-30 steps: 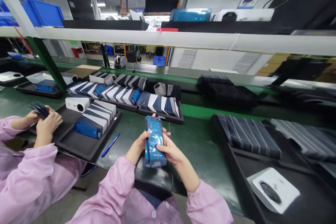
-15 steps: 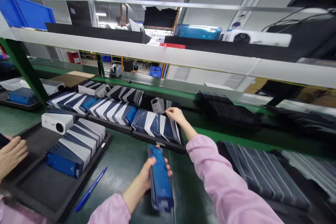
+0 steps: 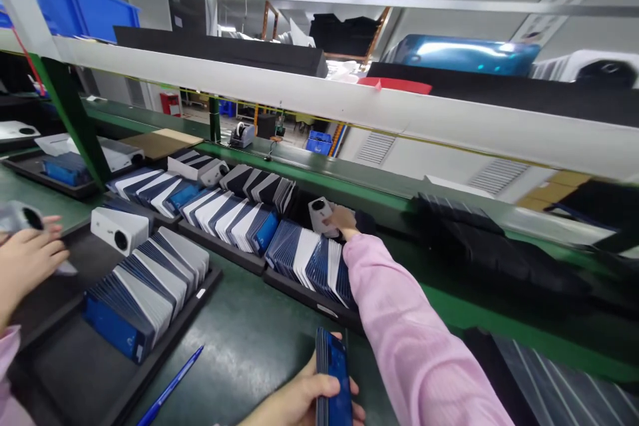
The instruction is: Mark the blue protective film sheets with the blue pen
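My left hand (image 3: 304, 399) is at the bottom edge, closed round a stack of blue film-covered panels (image 3: 332, 379) held upright on edge. My right arm in a pink sleeve stretches forward over a black tray (image 3: 299, 293) of leaning blue and white panels (image 3: 309, 259). My right hand (image 3: 342, 219) rests on a small white projector (image 3: 319, 213) at the back of that tray, fingers curled on it.
A co-worker's hand (image 3: 27, 259) at the left holds a white device over another black tray (image 3: 74, 346) with a panel row and a white projector (image 3: 120, 229). A blue pen (image 3: 170, 389) lies on the green bench. More panel trays, dark stacks and a white rail stand behind.
My right hand left the panel stack and reached forward, first to the leaning panels, now onto the small white projector. My left hand keeps the stack, now lower in view.
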Tool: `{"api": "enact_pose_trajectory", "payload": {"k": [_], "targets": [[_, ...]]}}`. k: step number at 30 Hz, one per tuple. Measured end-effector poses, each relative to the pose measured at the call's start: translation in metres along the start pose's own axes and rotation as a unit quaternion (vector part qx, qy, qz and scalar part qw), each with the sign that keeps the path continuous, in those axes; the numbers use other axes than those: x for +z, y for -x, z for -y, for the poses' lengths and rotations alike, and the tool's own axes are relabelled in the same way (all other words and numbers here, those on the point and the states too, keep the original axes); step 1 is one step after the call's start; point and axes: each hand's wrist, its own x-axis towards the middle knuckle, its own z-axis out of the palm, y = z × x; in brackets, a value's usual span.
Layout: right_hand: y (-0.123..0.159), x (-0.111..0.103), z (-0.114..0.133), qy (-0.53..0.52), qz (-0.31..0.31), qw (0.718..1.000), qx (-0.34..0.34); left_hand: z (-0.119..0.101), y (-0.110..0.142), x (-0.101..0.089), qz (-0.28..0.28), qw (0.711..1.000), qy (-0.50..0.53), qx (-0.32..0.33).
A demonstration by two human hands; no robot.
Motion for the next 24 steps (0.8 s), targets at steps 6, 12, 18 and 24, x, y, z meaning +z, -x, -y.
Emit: {"api": "enact_pose_trajectory", "payload": {"k": [6, 12, 18, 24], "targets": [[0.011, -0.033, 0.007, -0.023, -0.085, 0.992, -0.086, -0.008, 0.004, 0.005, 0.000, 1.000, -0.001, 0.008], [0.082, -0.043, 0.008, -0.054, -0.263, 0.943, -0.198, -0.002, 0.000, 0.000, -0.007, 1.000, 0.008, 0.009], [0.142, -0.027, -0.015, -0.140, -0.470, 0.836, -0.247, -0.001, -0.002, 0.000, -0.014, 1.000, 0.017, 0.009], [0.156, -0.036, -0.021, -0.165, -0.407, 0.867, -0.235, -0.003, -0.001, -0.009, 0.061, 0.997, -0.041, 0.034]]}}
